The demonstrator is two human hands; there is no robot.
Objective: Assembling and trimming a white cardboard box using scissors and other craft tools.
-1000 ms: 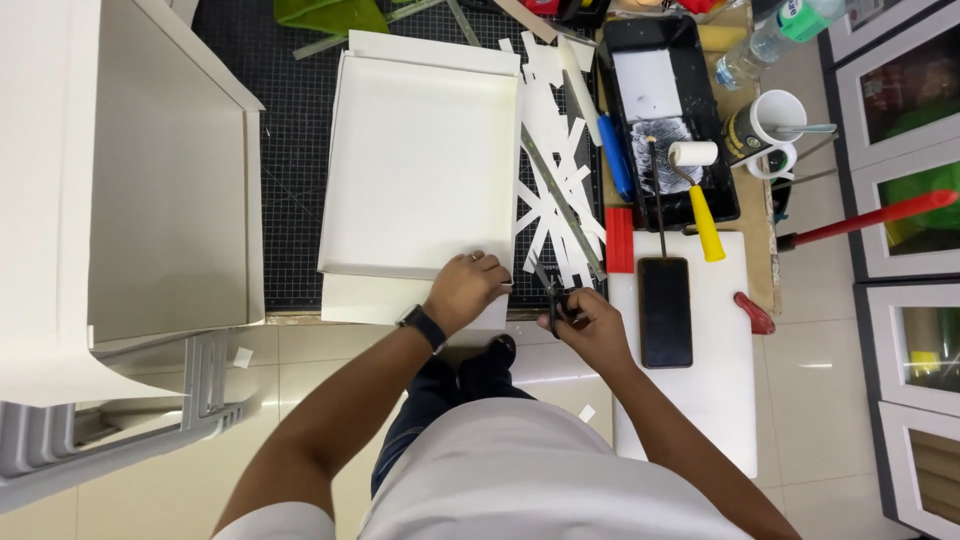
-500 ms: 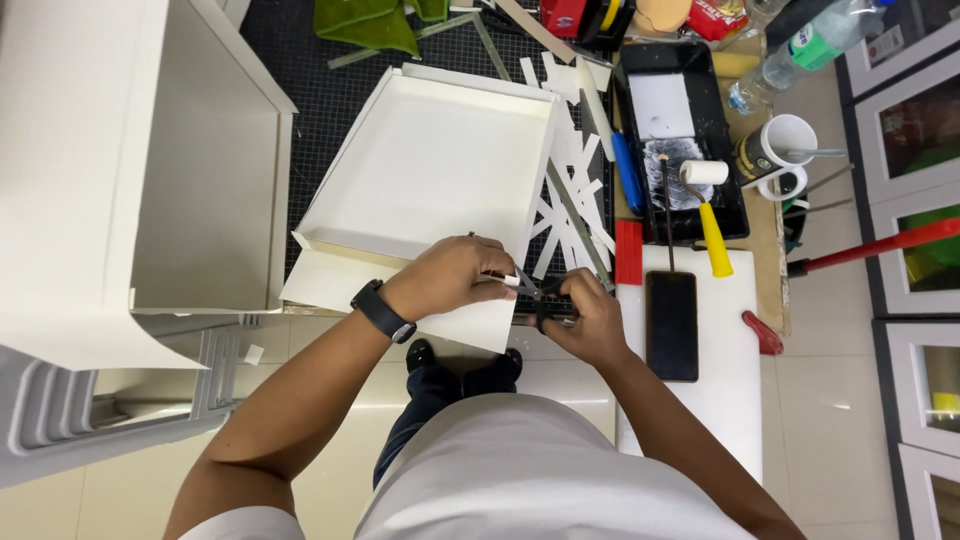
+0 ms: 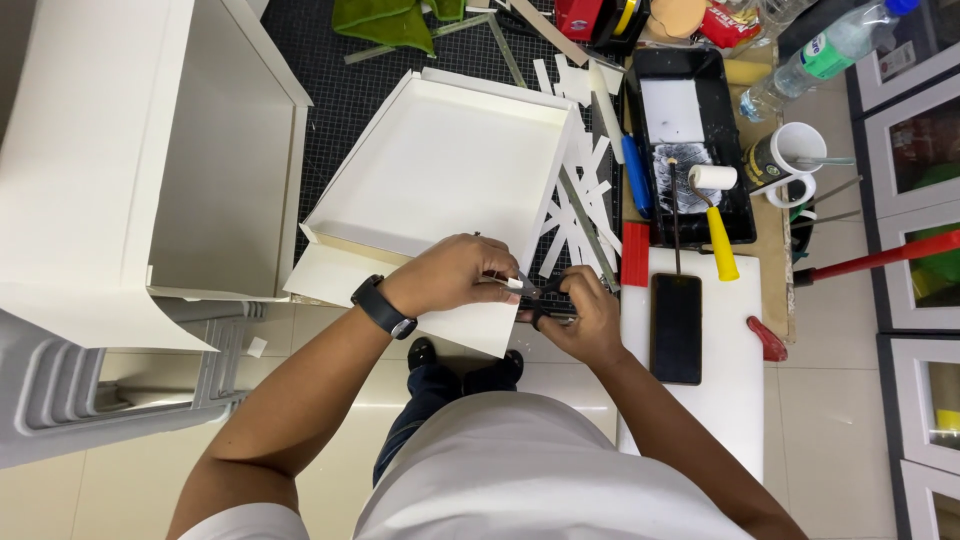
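The left hand (image 3: 455, 275) lies curled on the near flap of the shallow white cardboard tray (image 3: 440, 170), fingertips pinching the flap at the blade. The right hand (image 3: 580, 320) is closed around black scissors (image 3: 545, 298), which meet the flap at its right corner. The tray rests on the black cutting mat (image 3: 340, 90), with white offcut strips (image 3: 580, 200) along the tray's right edge and a black phone (image 3: 676, 328) just right of the right hand

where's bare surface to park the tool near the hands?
Free: the white board right of the phone, up to the red handle; also the floor of the shallow white tray. Crowded: the cut strips between tray and black paint tray, and around both hands, left and right.
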